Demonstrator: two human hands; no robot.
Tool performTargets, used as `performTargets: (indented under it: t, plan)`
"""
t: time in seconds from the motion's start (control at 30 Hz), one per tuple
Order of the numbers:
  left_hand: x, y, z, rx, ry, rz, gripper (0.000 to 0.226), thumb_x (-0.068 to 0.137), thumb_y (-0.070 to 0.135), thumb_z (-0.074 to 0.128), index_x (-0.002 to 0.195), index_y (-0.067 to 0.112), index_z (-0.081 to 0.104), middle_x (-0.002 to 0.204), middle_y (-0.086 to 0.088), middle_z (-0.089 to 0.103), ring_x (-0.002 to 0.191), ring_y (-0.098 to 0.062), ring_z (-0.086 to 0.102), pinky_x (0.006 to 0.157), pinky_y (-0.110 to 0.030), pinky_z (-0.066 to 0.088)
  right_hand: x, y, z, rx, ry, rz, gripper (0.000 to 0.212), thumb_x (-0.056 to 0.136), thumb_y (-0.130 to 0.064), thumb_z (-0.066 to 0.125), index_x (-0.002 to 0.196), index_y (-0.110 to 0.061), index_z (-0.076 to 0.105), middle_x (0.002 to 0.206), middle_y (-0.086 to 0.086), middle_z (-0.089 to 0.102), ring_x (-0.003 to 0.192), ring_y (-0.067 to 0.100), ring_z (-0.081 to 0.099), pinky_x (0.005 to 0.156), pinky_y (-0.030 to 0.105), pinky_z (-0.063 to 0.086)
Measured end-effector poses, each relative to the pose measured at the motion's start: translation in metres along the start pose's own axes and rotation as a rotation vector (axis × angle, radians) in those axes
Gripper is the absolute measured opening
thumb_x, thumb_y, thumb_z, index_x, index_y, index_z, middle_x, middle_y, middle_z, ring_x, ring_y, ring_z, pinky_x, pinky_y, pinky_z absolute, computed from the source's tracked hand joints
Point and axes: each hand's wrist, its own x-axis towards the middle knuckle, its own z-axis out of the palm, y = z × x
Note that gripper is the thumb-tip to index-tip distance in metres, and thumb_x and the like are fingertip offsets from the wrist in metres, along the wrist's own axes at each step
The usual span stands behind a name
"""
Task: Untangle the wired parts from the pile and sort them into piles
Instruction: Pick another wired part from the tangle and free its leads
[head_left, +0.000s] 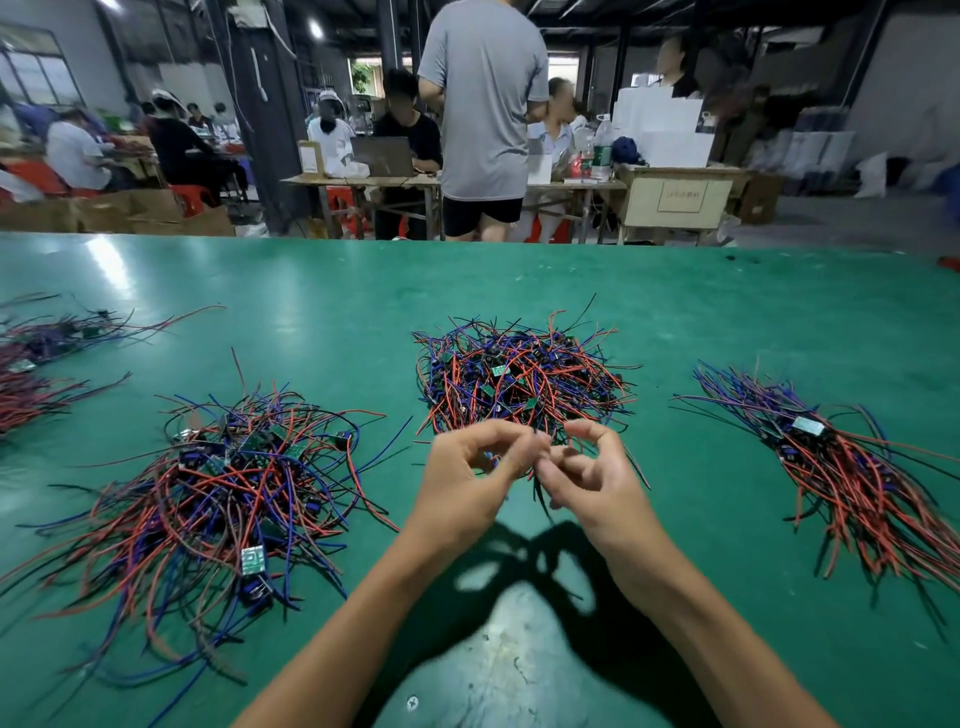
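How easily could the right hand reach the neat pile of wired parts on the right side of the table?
Probably yes. The right hand pinches wires beside the left hand, and only bare green table lies between it and the neat pile.

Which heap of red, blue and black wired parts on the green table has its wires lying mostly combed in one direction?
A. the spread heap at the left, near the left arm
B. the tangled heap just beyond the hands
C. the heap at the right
C: the heap at the right lies as a bundle with its wires running the same way, while the centre heap and the left heap cross in all directions.
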Motion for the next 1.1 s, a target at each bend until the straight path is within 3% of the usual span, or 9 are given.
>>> performTargets:
  t: [0.07,0.2,0.3,0.4,0.6,0.73,0.9,1.0,1.1]
  plan:
    - [0.009,0.008,-0.013,-0.148,0.157,-0.078,0.014,0.098,0.021,0.062,0.095,0.012,0.073,0.085,-0.004,0.078,0.074,-0.011,0.072,0.067,-0.02,0.054,0.002,-0.001,-0.005,-0.204,0.097,-0.066,0.029,0.091,-0.013,0.072,0.111,-0.023,0.053,0.081,-0.007,0.068,0.072,0.007,0.063,0.069,0.023,0.047]
    - [0.024,0.011,-0.072,-0.696,0.607,-0.285,0.013,0.102,0.024,0.051,0.097,0.022,0.063,0.073,0.007,0.075,0.058,0.0,0.068,0.051,-0.012,0.051,0.007,0.007,-0.025,-1.091,0.294,-0.245,0.021,0.086,-0.051,0.072,0.102,-0.039,0.065,0.088,-0.016,0.061,0.092,0.01,0.054,0.08,0.033,0.034]
    - [0.02,0.008,-0.102,-1.207,0.748,-0.323,0.02,0.104,0.018,0.047,0.098,0.014,0.065,0.085,0.0,0.073,0.064,-0.004,0.071,0.058,-0.011,0.053,0.012,0.016,-0.029,-1.296,0.243,-0.156,0.025,0.091,-0.058,0.062,0.102,-0.037,0.072,0.095,-0.013,0.062,0.101,0.014,0.053,0.085,0.034,0.031]
    - [0.019,0.005,-0.105,-1.293,0.732,-0.37,0.02,0.104,0.012,0.046,0.102,0.008,0.066,0.092,-0.007,0.071,0.065,-0.008,0.071,0.061,-0.013,0.055,0.015,0.018,-0.026,-1.224,0.268,-0.179,0.022,0.095,-0.049,0.061,0.097,-0.032,0.075,0.095,-0.01,0.066,0.101,0.017,0.055,0.084,0.035,0.031]
    - [0.02,0.001,-0.066,-0.558,0.376,-0.499,0.018,0.101,0.027,0.053,0.108,0.028,0.07,0.09,0.011,0.076,0.06,-0.005,0.061,0.063,-0.023,0.049,0.013,0.019,-0.028,-1.309,0.264,-0.157,0.022,0.093,-0.056,0.06,0.094,-0.038,0.072,0.09,-0.013,0.063,0.098,0.015,0.052,0.081,0.034,0.027]
    - [0.013,-0.006,-0.035,-0.037,0.255,-0.312,0.018,0.098,0.016,0.058,0.098,0.023,0.075,0.082,0.005,0.076,0.056,-0.005,0.057,0.054,-0.02,0.043,0.011,0.016,-0.027,-1.194,0.299,-0.285,0.013,0.094,-0.039,0.067,0.091,-0.029,0.075,0.088,-0.01,0.063,0.094,0.018,0.056,0.08,0.032,0.026]
    - [0.002,-0.025,-0.021,0.72,0.031,0.002,0.032,0.093,0.028,0.067,0.124,0.028,0.063,0.114,0.009,0.063,0.108,-0.011,0.054,0.095,-0.032,0.045,0.001,0.005,-0.022,-0.976,0.415,-0.569,0.011,0.089,-0.036,0.062,0.082,-0.029,0.067,0.085,-0.015,0.059,0.083,0.014,0.053,0.08,0.031,0.03]
    - [-0.002,-0.028,-0.014,0.754,-0.053,0.043,0.049,0.091,0.034,0.069,0.138,0.028,0.053,0.123,0.005,0.055,0.117,-0.016,0.049,0.103,-0.036,0.041,-0.004,0.002,-0.018,-0.876,0.402,-0.69,0.014,0.092,-0.032,0.058,0.084,-0.024,0.066,0.088,-0.013,0.061,0.083,0.013,0.053,0.08,0.035,0.035]
    - [-0.002,-0.029,-0.01,0.692,-0.076,0.07,0.042,0.095,0.033,0.066,0.136,0.029,0.057,0.12,0.007,0.059,0.112,-0.014,0.052,0.101,-0.036,0.043,-0.004,0.002,-0.017,-0.775,0.383,-0.731,0.015,0.095,-0.027,0.055,0.085,-0.02,0.064,0.088,-0.011,0.06,0.081,0.015,0.052,0.077,0.041,0.04]
